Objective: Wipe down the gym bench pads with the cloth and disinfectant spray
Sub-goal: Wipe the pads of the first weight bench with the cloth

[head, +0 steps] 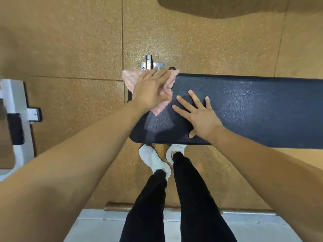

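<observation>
At far left, a white machine frame point(15, 123) stands on the brown floor point(70, 49). Left hand point(150, 88) lies flat on the pink-white cloth point(128, 78), fingers point(158, 74) straight and close together, slightly blurred, pressing it onto the left end of the dark bench pad point(253, 110). The cloth overhangs that end. Metal bracket point(152, 64) sits just beyond. Right hand point(199, 116) rests palm-down on the pad beside the cloth, fingers point(194, 96) spread wide. White shoes point(153, 159) are at the pad's near edge.
</observation>
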`<action>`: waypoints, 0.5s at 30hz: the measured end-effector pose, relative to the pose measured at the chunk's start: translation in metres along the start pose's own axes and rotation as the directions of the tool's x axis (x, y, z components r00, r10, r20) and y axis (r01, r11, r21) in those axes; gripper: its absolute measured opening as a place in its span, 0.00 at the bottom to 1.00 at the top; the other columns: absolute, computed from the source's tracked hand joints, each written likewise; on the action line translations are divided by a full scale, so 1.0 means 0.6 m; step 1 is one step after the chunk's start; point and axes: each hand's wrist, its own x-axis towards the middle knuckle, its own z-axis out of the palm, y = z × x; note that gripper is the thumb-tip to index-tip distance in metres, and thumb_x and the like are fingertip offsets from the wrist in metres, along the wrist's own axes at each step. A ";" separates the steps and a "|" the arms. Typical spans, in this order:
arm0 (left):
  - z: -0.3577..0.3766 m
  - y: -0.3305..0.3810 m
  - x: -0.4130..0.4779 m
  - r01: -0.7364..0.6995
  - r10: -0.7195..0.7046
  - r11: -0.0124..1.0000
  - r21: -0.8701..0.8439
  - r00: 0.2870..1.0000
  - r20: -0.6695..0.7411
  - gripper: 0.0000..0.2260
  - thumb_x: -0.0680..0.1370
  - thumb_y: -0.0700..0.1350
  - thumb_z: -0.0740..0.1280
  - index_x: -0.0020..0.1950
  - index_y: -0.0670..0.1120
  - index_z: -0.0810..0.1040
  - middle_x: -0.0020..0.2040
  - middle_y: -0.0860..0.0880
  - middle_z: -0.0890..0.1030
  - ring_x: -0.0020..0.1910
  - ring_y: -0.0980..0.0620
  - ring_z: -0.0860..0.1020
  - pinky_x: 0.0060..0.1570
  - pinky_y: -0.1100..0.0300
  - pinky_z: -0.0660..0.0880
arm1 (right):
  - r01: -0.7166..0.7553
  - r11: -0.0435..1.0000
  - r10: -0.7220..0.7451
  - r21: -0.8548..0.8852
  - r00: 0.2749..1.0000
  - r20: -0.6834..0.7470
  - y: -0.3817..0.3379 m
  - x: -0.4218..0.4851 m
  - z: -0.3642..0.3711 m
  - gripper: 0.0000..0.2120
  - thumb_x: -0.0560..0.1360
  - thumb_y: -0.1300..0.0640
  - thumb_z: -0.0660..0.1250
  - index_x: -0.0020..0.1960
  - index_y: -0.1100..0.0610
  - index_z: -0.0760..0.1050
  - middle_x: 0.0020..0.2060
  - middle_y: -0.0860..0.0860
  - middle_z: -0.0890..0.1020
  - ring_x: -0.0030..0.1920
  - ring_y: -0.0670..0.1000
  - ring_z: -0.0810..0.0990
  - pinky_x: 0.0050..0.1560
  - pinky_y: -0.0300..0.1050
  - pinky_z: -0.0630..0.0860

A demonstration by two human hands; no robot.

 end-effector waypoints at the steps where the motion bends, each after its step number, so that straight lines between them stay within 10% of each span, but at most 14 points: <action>1: -0.001 0.006 0.013 -0.012 0.012 1.000 -0.012 1.000 0.011 0.38 0.74 0.59 0.75 0.81 0.53 0.65 0.80 0.52 0.67 0.80 0.46 0.63 0.80 0.47 0.55 | 0.003 1.000 -0.003 0.011 1.000 0.001 0.000 0.000 -0.002 0.63 0.66 0.42 0.80 0.81 0.41 0.34 0.80 0.44 0.32 0.79 0.61 0.30 0.74 0.76 0.48; 4: -0.009 0.026 0.054 -0.036 0.038 0.998 -0.053 0.999 0.026 0.25 0.76 0.59 0.73 0.72 0.55 0.76 0.62 0.51 0.84 0.60 0.48 0.81 0.59 0.51 0.77 | 0.002 0.999 -0.002 0.036 1.000 0.000 -0.003 -0.005 -0.007 0.64 0.66 0.43 0.80 0.81 0.41 0.34 0.80 0.44 0.32 0.79 0.61 0.30 0.74 0.76 0.47; 7: -0.021 0.043 0.099 0.059 -0.056 0.997 -0.046 0.997 0.053 0.15 0.78 0.62 0.69 0.54 0.53 0.84 0.37 0.53 0.80 0.39 0.51 0.76 0.35 0.57 0.66 | 0.000 0.999 0.000 0.032 1.000 -0.014 -0.001 -0.003 -0.003 0.63 0.67 0.42 0.79 0.81 0.41 0.33 0.80 0.45 0.30 0.79 0.61 0.28 0.74 0.76 0.46; 9: -0.035 0.050 0.119 0.149 -0.152 0.976 -0.159 0.988 -0.003 0.18 0.80 0.60 0.67 0.40 0.47 0.81 0.32 0.52 0.78 0.34 0.47 0.76 0.32 0.56 0.71 | 0.010 0.999 -0.010 0.041 1.000 -0.007 -0.001 -0.003 -0.004 0.63 0.67 0.43 0.79 0.81 0.41 0.32 0.79 0.45 0.29 0.78 0.61 0.27 0.74 0.76 0.46; 15: -0.111 0.029 0.090 0.158 -0.194 0.865 -0.477 0.981 -0.026 0.08 0.79 0.52 0.69 0.43 0.49 0.78 0.36 0.53 0.79 0.35 0.54 0.76 0.39 0.52 0.74 | -0.100 0.964 0.095 0.248 0.995 0.031 -0.044 -0.016 -0.040 0.45 0.77 0.50 0.71 0.83 0.44 0.45 0.82 0.46 0.36 0.80 0.61 0.32 0.75 0.74 0.56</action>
